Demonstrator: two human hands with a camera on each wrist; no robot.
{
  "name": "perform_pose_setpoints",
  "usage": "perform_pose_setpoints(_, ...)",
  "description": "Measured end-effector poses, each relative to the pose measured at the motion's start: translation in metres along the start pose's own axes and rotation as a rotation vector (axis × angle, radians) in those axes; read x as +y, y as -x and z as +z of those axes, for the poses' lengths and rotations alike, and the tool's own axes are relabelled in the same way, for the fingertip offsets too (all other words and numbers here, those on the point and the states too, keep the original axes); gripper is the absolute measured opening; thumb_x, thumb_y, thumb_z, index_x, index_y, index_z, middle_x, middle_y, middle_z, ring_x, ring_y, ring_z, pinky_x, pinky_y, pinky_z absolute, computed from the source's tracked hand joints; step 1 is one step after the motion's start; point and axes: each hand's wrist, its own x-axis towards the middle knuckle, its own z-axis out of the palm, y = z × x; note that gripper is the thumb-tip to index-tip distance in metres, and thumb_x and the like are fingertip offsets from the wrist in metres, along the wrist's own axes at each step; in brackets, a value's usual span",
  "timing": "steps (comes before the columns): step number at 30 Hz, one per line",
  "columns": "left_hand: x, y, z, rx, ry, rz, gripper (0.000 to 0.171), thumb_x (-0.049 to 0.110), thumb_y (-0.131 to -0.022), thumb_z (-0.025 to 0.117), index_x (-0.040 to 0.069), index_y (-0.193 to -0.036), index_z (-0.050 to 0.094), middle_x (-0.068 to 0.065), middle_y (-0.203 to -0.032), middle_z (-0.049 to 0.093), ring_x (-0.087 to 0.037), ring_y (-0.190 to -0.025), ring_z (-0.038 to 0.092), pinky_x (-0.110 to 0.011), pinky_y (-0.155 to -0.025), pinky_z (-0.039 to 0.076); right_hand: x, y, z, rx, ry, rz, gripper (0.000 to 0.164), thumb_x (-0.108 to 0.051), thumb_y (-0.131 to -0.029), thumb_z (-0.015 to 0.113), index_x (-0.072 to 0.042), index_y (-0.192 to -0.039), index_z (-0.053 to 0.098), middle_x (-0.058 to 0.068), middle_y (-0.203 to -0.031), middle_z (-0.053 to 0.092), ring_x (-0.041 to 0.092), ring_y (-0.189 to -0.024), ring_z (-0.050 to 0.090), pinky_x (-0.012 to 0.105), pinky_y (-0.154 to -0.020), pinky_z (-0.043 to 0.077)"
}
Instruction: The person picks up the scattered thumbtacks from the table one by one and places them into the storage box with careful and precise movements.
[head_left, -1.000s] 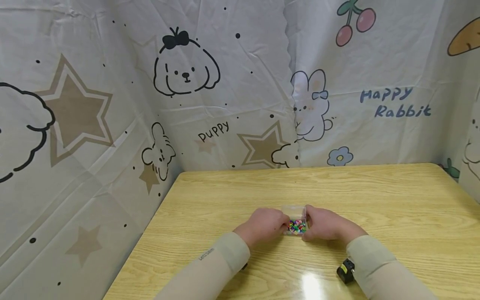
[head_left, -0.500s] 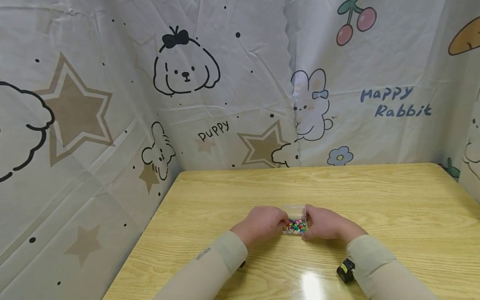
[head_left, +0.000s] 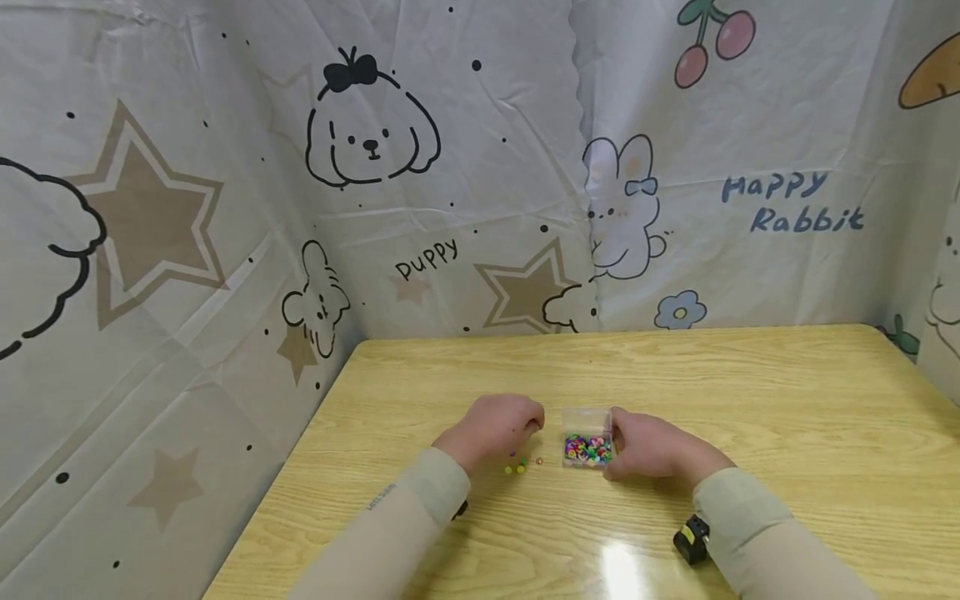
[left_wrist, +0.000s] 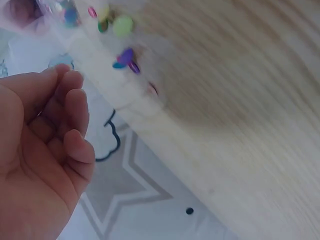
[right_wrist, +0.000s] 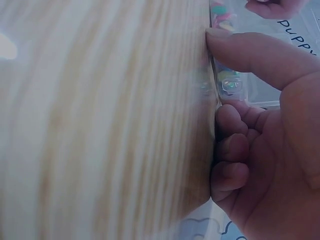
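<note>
A small clear plastic box (head_left: 587, 467) with a raised clear lid (head_left: 587, 417) stands on the table, filled with colourful small beads (head_left: 587, 448). My right hand (head_left: 647, 446) grips its right side, thumb at the near corner and fingers toward the back, also seen in the right wrist view. My left hand (head_left: 501, 423) hovers left of the box, apart from it. In the left wrist view the left hand (left_wrist: 47, 130) has its fingers curled, thumb tip against index fingertip; no bead shows between them. Several loose beads (head_left: 521, 469) lie on the table beneath and beside it.
The wooden table (head_left: 750, 400) runs back to a printed cloth (head_left: 465, 167) hanging behind and at the sides. A black wrist device (head_left: 691, 540) sits under the right sleeve. Light glares off the table near the front.
My left hand has left the box and moved left and slightly up, uncovering the beads in it and the loose beads on the table. My right hand stays on the box.
</note>
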Motion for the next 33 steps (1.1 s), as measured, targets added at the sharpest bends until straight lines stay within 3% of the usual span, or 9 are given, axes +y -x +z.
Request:
perform_pose_setpoints(11,-0.019,0.003,0.005,-0.066,0.034,-0.095,0.011,0.017,-0.092,0.059,0.023,-0.094,0.069,0.01,-0.093,0.065,-0.005,-0.079,0.055,-0.03,-0.071,0.051,-0.002,0.0,-0.001,0.0,-0.006,0.004,0.05,-0.025,-0.064,0.083,-0.012,-0.096,0.046,0.002,-0.074,0.052,0.017,-0.065,0.046,0.036,-0.059,0.04)
perform_pose_setpoints(19,-0.016,0.001,0.014,-0.071,0.045,-0.069,0.01,0.018,-0.088,0.067,0.025,-0.083,0.068,0.013,-0.083,0.061,-0.003,-0.072,0.051,-0.028,-0.066,0.05,-0.002,0.0,0.0,0.002,0.005,0.0,0.05,-0.027,-0.065,0.082,-0.012,-0.097,0.047,0.002,-0.076,0.052,0.018,-0.067,0.046,0.036,-0.06,0.04)
perform_pose_setpoints(25,-0.013,-0.002,0.022,-0.053,0.027,-0.048,0.016,0.012,-0.087,0.063,0.026,-0.082,0.066,0.015,-0.081,0.062,-0.004,-0.07,0.051,-0.028,-0.065,0.049,-0.003,0.0,0.0,-0.002,0.006,0.005,0.05,-0.027,-0.065,0.082,-0.013,-0.099,0.048,0.0,-0.083,0.054,0.018,-0.071,0.047,0.037,-0.064,0.041)
perform_pose_setpoints(33,-0.009,-0.006,0.022,-0.073,0.007,-0.072,0.016,0.014,-0.091,0.06,0.025,-0.08,0.062,0.014,-0.076,0.059,-0.004,-0.066,0.048,-0.027,-0.062,0.047,-0.004,0.002,-0.002,0.0,0.009,0.009,0.05,-0.027,-0.065,0.082,-0.014,-0.101,0.049,0.0,-0.087,0.055,0.017,-0.074,0.047,0.038,-0.068,0.042)
